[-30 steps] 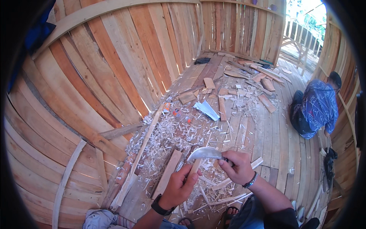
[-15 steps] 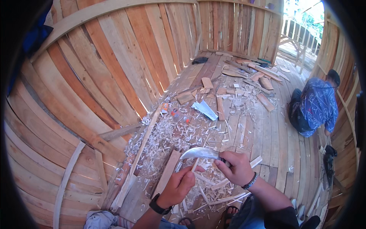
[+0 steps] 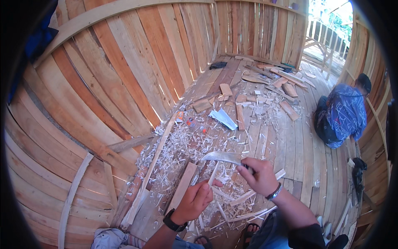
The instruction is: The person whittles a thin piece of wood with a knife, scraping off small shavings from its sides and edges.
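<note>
My left hand (image 3: 194, 202), with a dark watch on its wrist, is closed round a thin pale wooden stick (image 3: 213, 173) that points up and away from me. In my right hand (image 3: 262, 178) is the dark handle of a curved knife (image 3: 222, 156). Its broad grey blade reaches leftward across the stick's upper part; whether the edge touches the wood I cannot tell. Below both hands, pale wood shavings (image 3: 226, 203) and thin slivers cover the floor. A thick wooden board (image 3: 182, 186) lies just left of my left hand.
Shavings spread along the plank wall (image 3: 124, 62) at left, around a plastic bottle (image 3: 195, 125) and a folded pale sheet (image 3: 224, 119). Scrap wood (image 3: 286, 79) is piled farther back. Another person (image 3: 342, 114) sits at right, turned away. Sandaled feet (image 3: 251, 232) show below me.
The knife and my right hand have shifted slightly right and up, and the blade has turned a little. My left hand keeps its hold on the stick, almost in place.
</note>
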{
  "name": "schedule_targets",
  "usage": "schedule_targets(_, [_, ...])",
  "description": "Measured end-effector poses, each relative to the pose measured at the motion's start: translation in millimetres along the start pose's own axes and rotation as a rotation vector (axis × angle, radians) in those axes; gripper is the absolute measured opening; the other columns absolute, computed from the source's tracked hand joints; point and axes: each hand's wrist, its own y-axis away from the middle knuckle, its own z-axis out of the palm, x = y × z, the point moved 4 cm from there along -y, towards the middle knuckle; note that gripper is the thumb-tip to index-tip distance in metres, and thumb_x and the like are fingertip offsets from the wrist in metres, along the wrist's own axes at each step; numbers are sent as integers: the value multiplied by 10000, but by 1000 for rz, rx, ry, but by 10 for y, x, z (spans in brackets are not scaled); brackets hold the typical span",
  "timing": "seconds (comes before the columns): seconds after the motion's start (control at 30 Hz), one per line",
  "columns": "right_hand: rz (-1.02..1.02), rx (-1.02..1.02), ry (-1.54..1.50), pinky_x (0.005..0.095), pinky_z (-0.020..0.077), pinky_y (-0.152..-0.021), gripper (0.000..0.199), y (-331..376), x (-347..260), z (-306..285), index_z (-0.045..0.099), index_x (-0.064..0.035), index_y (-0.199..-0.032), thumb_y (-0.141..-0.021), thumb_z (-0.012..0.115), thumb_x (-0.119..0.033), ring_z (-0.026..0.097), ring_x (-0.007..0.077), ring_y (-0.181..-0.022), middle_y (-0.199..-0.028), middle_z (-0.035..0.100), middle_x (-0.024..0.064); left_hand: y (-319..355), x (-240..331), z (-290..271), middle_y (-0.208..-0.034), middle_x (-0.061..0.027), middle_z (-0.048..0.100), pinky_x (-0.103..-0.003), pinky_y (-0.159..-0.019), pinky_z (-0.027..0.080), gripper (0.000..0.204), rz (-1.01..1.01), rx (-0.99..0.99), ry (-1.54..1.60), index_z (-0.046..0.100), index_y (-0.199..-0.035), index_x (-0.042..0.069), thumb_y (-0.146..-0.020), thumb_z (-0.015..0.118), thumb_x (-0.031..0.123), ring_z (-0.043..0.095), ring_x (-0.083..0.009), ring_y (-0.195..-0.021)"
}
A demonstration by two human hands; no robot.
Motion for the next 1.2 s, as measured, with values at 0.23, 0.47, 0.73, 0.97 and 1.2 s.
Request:
schedule_targets(0.23, [-14, 45, 43, 392, 496, -525, 195, -19, 50, 4, 662, -75, -889, -901, 677, -269, 635, 310, -575, -671, 623, 120, 4, -25, 10, -610, 39, 389, -200, -421, 294, 517, -47, -20, 56, 550, -1203, -39, -1082, 239, 356, 332, -32, -436])
schedule_targets(0.47, [23, 37, 100, 400, 497, -529, 225, -56, 106, -9, 669, -74, -897, -905, 668, -299, 650, 316, -601, -711, 652, 132, 5, -21, 11, -602, 43, 378, -205, -453, 299, 522, -103, -21, 88, 554, -1189, -41, -1084, 242, 363, 334, -40, -455])
schedule_targets(0.73, [10, 13, 82, 411, 502, -540, 231, -29, 46, 8, 668, -70, -901, -917, 655, -300, 646, 318, -598, -693, 639, 136, -18, -54, 22, -598, 43, 382, -203, -448, 296, 523, -121, -24, 118, 558, -1171, -38, -1084, 251, 376, 340, -38, -447])
schedule_targets(0.97, [-55, 30, 92, 418, 507, -554, 232, 34, 52, 83, 664, -78, -905, -931, 632, -306, 640, 321, -601, -697, 638, 123, -17, -60, 37, -592, 40, 392, -204, -418, 310, 536, -149, -31, 160, 555, -1171, -36, -1081, 244, 390, 351, -43, -419])
schedule_targets(1.2, [-43, -27, 97, 432, 514, -563, 246, 41, 20, 115, 663, -98, -883, -929, 626, -336, 652, 326, -621, -696, 647, 124, -11, -88, 17, -593, 34, 397, -195, -400, 315, 549, -184, -29, 175, 555, -1162, -32, -1080, 221, 395, 358, -42, -408])
